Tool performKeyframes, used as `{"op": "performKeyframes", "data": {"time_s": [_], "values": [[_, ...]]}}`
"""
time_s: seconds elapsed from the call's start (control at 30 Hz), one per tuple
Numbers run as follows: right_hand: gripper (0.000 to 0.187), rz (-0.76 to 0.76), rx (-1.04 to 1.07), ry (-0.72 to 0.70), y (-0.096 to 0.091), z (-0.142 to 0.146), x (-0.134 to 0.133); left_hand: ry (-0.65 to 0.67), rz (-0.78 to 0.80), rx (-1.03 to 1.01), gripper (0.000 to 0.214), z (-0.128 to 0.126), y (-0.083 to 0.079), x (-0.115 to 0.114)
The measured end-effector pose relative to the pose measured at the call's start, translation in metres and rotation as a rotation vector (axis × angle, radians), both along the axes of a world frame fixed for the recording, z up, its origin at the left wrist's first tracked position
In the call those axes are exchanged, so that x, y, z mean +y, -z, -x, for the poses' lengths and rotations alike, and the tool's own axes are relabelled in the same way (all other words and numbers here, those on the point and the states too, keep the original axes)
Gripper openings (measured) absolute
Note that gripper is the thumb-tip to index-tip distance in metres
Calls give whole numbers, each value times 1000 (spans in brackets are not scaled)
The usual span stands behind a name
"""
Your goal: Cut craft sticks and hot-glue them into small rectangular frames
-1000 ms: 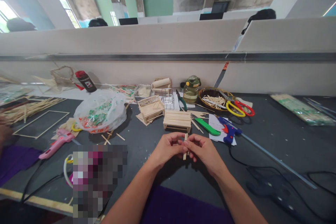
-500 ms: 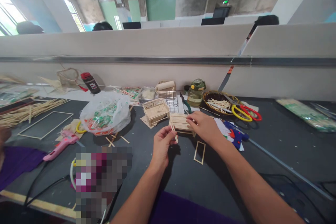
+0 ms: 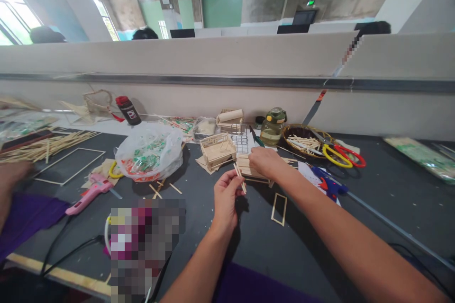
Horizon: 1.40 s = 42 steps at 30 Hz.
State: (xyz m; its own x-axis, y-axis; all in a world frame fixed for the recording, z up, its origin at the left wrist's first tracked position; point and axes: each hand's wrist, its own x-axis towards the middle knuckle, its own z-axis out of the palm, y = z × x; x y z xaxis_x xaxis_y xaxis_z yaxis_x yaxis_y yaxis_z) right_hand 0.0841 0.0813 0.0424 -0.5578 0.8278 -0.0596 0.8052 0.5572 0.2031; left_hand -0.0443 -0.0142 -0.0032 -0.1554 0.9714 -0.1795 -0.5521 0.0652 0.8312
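My left hand is closed in a pinch on a couple of short wooden sticks, held just above the dark table. My right hand reaches forward and rests on a small flat stick-built box, fingers curled over its top. A small rectangular stick frame lies flat on the table just right of my left hand. Behind the box stands another small stick model.
A plastic bag, a pink glue gun, a blue glue gun, a basket of sticks, scissors and a green bottle lie around. Another person's hand is at the left edge. A partition wall backs the table.
Both hands held sticks together near me; the frame now lies on the table. My right hand reached forward to the stick box, my left kept the sticks.
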Motion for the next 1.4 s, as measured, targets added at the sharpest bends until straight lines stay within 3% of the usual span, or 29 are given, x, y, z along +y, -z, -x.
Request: {"op": "performKeyframes", "data": {"time_s": [0.3,0.57,0.73,0.83,0.9,1.03,1.1,1.17,1.27,1.4], "values": [[26,17,-37,-1,-7,0,6,9,-11,11,25,-1,-1,-1],[28,51,-20,4,-2,2,9,19,-33,35,22,-1,-1,-2],[23,31,46,30,-17,-5,5,11,-27,42,21,0,0,-1],[22,-42,187,80,-26,-18,-10,13,-16,26,23,0,1,0],[16,-74,475,140,-27,-31,-27,33,-15,24,25,-1,1,-1],[17,104,1094,270,-12,-60,-70,154,-13,85,27,-5,1,-3],[24,220,1218,418,3,-77,-94,231,-20,135,28,-7,2,-3],[28,293,1204,550,21,-91,-115,282,-25,186,33,-8,3,-3],[25,253,1058,663,47,-105,-137,305,-9,243,37,-9,7,-2],[16,153,815,556,67,-105,-148,299,1,283,34,-8,9,0]]}}
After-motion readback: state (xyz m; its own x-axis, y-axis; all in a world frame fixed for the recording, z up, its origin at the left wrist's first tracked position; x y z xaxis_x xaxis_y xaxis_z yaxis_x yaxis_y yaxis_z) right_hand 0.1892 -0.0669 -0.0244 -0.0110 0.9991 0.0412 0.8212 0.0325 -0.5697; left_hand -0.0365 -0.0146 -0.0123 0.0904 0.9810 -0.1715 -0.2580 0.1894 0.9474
